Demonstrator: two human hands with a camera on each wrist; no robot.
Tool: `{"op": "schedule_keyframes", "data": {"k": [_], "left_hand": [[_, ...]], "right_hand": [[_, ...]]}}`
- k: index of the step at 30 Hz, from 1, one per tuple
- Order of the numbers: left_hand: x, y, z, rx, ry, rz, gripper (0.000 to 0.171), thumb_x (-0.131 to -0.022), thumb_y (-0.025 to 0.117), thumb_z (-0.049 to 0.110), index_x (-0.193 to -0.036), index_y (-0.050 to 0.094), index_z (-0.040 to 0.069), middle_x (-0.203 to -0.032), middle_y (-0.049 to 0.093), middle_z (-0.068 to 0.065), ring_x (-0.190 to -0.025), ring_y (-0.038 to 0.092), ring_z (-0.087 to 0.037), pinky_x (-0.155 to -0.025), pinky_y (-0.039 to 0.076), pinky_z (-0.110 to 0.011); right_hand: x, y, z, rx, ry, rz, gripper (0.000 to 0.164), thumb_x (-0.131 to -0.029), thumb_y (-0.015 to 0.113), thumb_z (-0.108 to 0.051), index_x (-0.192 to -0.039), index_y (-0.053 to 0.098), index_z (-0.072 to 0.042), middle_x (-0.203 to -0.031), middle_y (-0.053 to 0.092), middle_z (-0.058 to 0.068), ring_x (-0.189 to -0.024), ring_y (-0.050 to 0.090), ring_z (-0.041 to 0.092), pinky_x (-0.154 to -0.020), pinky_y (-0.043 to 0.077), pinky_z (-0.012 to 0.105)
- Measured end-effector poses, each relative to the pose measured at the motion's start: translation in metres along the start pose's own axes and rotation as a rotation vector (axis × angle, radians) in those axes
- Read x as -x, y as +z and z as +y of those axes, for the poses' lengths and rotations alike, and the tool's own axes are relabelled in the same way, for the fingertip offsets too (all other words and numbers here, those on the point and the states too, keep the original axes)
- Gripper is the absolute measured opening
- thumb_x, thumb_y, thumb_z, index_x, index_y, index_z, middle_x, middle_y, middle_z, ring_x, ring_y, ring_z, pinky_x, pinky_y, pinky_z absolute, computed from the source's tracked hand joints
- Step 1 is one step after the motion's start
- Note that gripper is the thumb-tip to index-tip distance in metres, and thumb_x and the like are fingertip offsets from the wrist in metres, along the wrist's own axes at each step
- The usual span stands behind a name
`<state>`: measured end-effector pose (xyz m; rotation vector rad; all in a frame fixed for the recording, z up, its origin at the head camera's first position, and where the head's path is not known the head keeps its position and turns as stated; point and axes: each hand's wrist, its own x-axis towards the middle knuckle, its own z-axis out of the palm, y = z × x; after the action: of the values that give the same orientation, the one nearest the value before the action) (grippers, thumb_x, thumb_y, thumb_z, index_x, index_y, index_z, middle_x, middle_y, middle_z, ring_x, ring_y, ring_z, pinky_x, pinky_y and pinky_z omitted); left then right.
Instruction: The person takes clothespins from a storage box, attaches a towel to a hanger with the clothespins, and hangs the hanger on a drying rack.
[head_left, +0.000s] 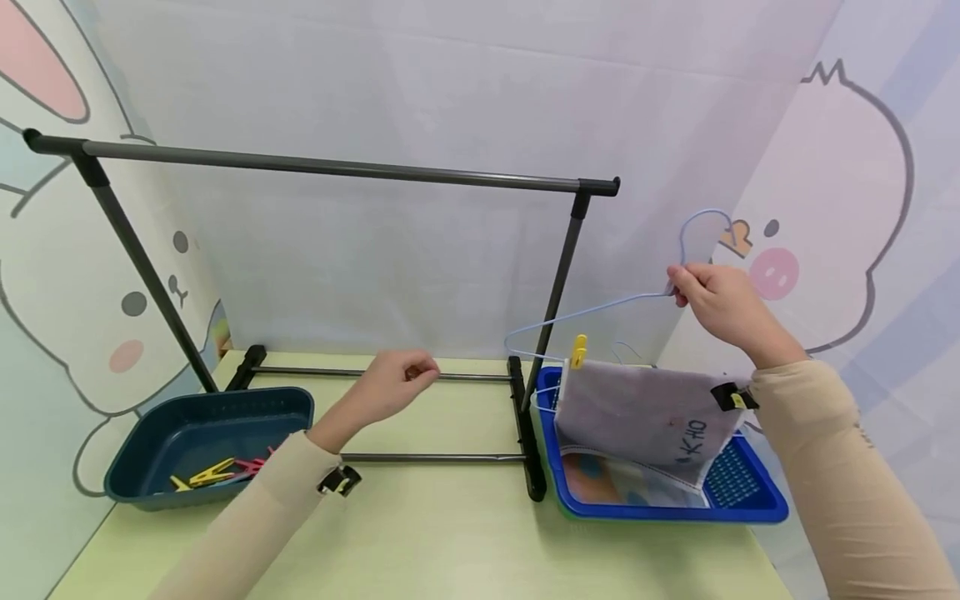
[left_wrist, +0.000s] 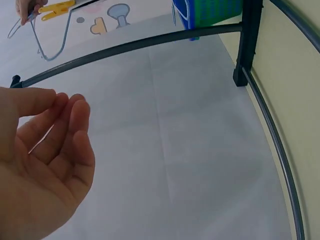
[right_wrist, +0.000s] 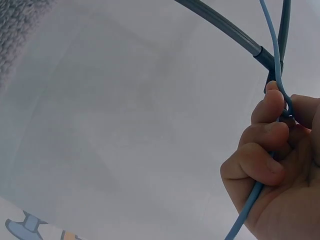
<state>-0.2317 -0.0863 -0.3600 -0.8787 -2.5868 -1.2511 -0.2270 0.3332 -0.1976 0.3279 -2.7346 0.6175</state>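
Note:
At the right of the head view, my right hand (head_left: 723,304) grips a light blue wire hanger (head_left: 600,310) at the base of its hook. In the right wrist view, fingers and thumb curl round the wire (right_wrist: 275,45). A greyish cloth (head_left: 637,408) with dark lettering hangs from the hanger, with a yellow clothespin (head_left: 578,352) at its upper left corner. The cloth hangs partly over the blue basket (head_left: 675,512). My left hand (head_left: 390,387) is raised in front of the rack, fingers loosely bent and thumb near the index fingertip, with nothing in it.
A black metal rack (head_left: 337,167) stands across the table (head_left: 420,533). At the left, a dark teal basin (head_left: 217,400) holds yellow and red clothespins (head_left: 213,473). Inside the blue basket lie colourful cloth (head_left: 592,479) and more hangers. Printed curtains close off the back and sides.

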Motion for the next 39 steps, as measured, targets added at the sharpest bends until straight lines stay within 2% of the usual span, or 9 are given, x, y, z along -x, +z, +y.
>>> {"op": "schedule_keyframes", "data": {"k": [5, 8, 13, 18, 23, 29, 33, 37, 39], "left_hand": [[0.010, -0.017, -0.020, -0.029, -0.067, -0.031, 0.012, -0.096, 0.056, 0.019, -0.096, 0.068, 0.016, -0.084, 0.063, 0.006, -0.072, 0.056, -0.012, -0.066, 0.047, -0.034], [0.016, -0.027, -0.031, -0.031, -0.111, -0.040, 0.012, -0.097, 0.056, 0.019, -0.096, 0.067, 0.015, -0.084, 0.062, 0.004, -0.073, 0.056, -0.016, -0.066, 0.046, -0.035], [0.027, -0.043, -0.052, -0.052, -0.208, -0.050, 0.013, -0.097, 0.055, 0.019, -0.097, 0.066, 0.013, -0.084, 0.062, 0.001, -0.076, 0.056, -0.017, -0.066, 0.046, -0.035], [0.039, -0.060, -0.075, -0.114, -0.312, -0.059, 0.017, -0.098, 0.052, 0.019, -0.098, 0.066, 0.009, -0.086, 0.063, -0.001, -0.077, 0.058, -0.018, -0.064, 0.046, -0.035], [0.052, -0.077, -0.095, -0.158, -0.373, -0.084, 0.020, -0.098, 0.050, 0.019, -0.095, 0.065, 0.007, -0.086, 0.063, -0.003, -0.078, 0.059, -0.020, -0.067, 0.048, -0.038], [0.068, -0.090, -0.114, -0.183, -0.448, -0.106, 0.022, -0.097, 0.050, 0.020, -0.093, 0.065, 0.004, -0.084, 0.064, -0.008, -0.079, 0.060, -0.028, -0.064, 0.046, -0.038], [0.079, -0.095, -0.124, -0.184, -0.502, -0.135, 0.024, -0.097, 0.052, 0.021, -0.096, 0.065, 0.000, -0.085, 0.064, -0.012, -0.078, 0.059, -0.028, -0.064, 0.045, -0.038], [0.088, -0.098, -0.133, -0.189, -0.512, -0.158, 0.024, -0.096, 0.054, 0.020, -0.094, 0.064, -0.001, -0.086, 0.064, -0.012, -0.078, 0.060, -0.027, -0.066, 0.047, -0.042], [0.093, -0.100, -0.136, -0.198, -0.515, -0.166, 0.022, -0.096, 0.055, 0.019, -0.094, 0.064, -0.001, -0.085, 0.064, -0.011, -0.078, 0.060, -0.025, -0.066, 0.047, -0.042]], "right_hand": [[-0.001, -0.004, -0.002, -0.009, 0.007, 0.002, 0.046, -0.100, 0.042, -0.041, -0.080, 0.062, -0.005, -0.063, 0.046, 0.007, -0.055, 0.033, 0.023, -0.050, 0.028, 0.033], [-0.002, -0.007, -0.004, -0.008, -0.002, 0.020, 0.044, -0.100, 0.043, -0.039, -0.079, 0.062, -0.005, -0.064, 0.049, 0.006, -0.054, 0.033, 0.022, -0.050, 0.027, 0.032], [-0.002, -0.011, -0.008, -0.014, -0.018, 0.040, 0.044, -0.100, 0.044, -0.038, -0.080, 0.063, -0.004, -0.070, 0.056, 0.006, -0.058, 0.034, 0.021, -0.050, 0.028, 0.032], [-0.002, -0.014, -0.014, -0.024, -0.053, 0.074, 0.044, -0.100, 0.045, -0.036, -0.078, 0.064, -0.003, -0.077, 0.057, 0.009, -0.067, 0.036, 0.020, -0.053, 0.029, 0.030], [-0.003, -0.020, -0.018, -0.032, -0.083, 0.085, 0.042, -0.100, 0.046, -0.032, -0.077, 0.064, -0.001, -0.079, 0.056, 0.010, -0.071, 0.038, 0.018, -0.056, 0.030, 0.028], [-0.005, -0.025, -0.025, -0.020, -0.082, 0.098, 0.043, -0.100, 0.046, -0.034, -0.077, 0.064, -0.003, -0.078, 0.056, 0.009, -0.070, 0.037, 0.018, -0.052, 0.032, 0.027], [-0.007, -0.025, -0.030, -0.026, -0.085, 0.104, 0.044, -0.099, 0.046, -0.037, -0.077, 0.066, -0.004, -0.076, 0.058, 0.007, -0.073, 0.038, 0.018, -0.054, 0.032, 0.026], [-0.009, -0.022, -0.034, -0.054, -0.084, 0.080, 0.045, -0.099, 0.045, -0.038, -0.078, 0.066, -0.004, -0.073, 0.058, 0.005, -0.073, 0.039, 0.018, -0.056, 0.032, 0.027], [-0.010, -0.018, -0.036, -0.081, -0.083, 0.065, 0.046, -0.100, 0.044, -0.038, -0.079, 0.065, -0.003, -0.072, 0.058, 0.006, -0.068, 0.039, 0.018, -0.053, 0.031, 0.028]]}}
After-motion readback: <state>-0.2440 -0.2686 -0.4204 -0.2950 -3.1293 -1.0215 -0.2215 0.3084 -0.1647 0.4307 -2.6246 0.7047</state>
